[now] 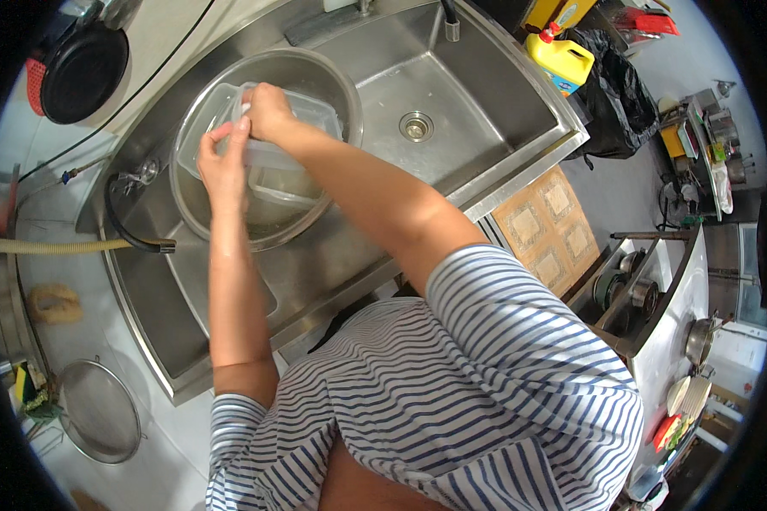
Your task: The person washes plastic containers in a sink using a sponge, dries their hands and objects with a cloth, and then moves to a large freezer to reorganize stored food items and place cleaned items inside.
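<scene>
A large round steel basin (351,108) sits across the divider of a double stainless steel sink, with cloudy water and several translucent plastic containers (313,115) in it. Over the basin, my left hand (222,150) is raised with thumb and fingertips at the edge of a clear plastic container or lid (208,105). My right hand (267,112) has its fingers curled on the same piece, right beside my left fingertips. Another rectangular container (284,191) lies in the water below my hands. Glare and my fingers hide part of the held piece.
The right sink bowl (415,89) has a drain and small wet bits. A black hose (134,239) reaches over the left bowl. A yellow jug (559,61) and a black bag (613,108) stand beyond the right rim. A round mesh strainer (99,412) is at the lower left.
</scene>
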Action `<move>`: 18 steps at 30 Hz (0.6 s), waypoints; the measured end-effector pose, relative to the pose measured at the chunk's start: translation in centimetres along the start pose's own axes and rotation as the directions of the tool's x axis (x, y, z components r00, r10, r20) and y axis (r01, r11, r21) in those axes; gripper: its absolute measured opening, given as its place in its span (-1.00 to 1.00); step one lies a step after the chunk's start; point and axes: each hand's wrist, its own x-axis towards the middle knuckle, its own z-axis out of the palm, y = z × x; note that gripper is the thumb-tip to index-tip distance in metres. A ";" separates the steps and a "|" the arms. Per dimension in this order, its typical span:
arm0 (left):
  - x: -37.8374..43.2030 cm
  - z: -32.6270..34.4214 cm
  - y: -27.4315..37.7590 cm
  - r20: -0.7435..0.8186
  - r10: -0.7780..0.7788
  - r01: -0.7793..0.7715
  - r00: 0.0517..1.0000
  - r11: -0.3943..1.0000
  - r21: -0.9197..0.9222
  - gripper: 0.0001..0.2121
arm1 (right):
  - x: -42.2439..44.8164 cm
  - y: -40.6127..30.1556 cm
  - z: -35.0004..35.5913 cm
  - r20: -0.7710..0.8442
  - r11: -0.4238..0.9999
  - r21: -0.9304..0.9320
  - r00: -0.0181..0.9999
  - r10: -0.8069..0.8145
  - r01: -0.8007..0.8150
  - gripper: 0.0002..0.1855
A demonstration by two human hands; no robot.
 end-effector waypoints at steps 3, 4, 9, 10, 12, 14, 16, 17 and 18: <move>1.5 -1.5 0.8 0.204 -0.271 0.317 0.940 0.918 -0.238 -0.58 | -3.2 -2.4 0.0 0.351 0.990 0.131 0.937 0.003 -0.052 -0.80; 2.3 -1.8 -0.1 0.246 -0.252 0.326 0.936 0.882 -0.340 -0.61 | -3.9 -2.1 1.2 0.168 0.975 0.063 0.960 -0.222 0.215 -0.77; -1.7 -1.1 -1.0 0.124 -0.151 0.187 0.981 0.908 -0.374 -0.66 | -1.9 2.3 -0.1 0.047 0.990 -0.132 0.998 -0.036 0.042 -0.73; -3.4 -0.3 -0.6 0.087 -0.075 0.098 0.993 0.945 -0.311 -0.61 | -1.2 2.9 -0.9 0.038 0.980 -0.191 0.997 0.060 -0.052 -0.75; -5.5 0.7 -0.6 0.073 0.010 0.000 0.997 0.992 -0.129 -0.49 | -1.1 3.0 -1.3 0.021 0.968 -0.213 0.990 0.142 -0.134 -0.75; -3.9 -0.3 -0.8 0.201 -0.184 0.203 0.962 0.976 -0.080 -0.47 | -1.1 2.4 -1.5 0.000 0.949 -0.235 0.976 0.217 -0.211 -0.75; -0.7 -1.9 0.7 0.289 -0.373 0.435 0.882 0.880 -0.191 -0.49 | -2.4 1.5 -1.5 0.251 0.985 0.130 0.965 0.078 -0.113 -0.78; -0.1 -1.6 0.9 0.208 -0.391 0.437 0.897 0.857 -0.272 -0.55 | -3.1 0.6 -0.8 0.255 0.985 0.132 0.964 0.074 -0.111 -0.78; 0.2 -1.2 1.7 0.125 -0.407 0.424 0.905 0.835 -0.351 -0.62 | -3.8 -0.7 0.2 0.255 0.995 0.047 0.962 -0.097 0.088 -0.72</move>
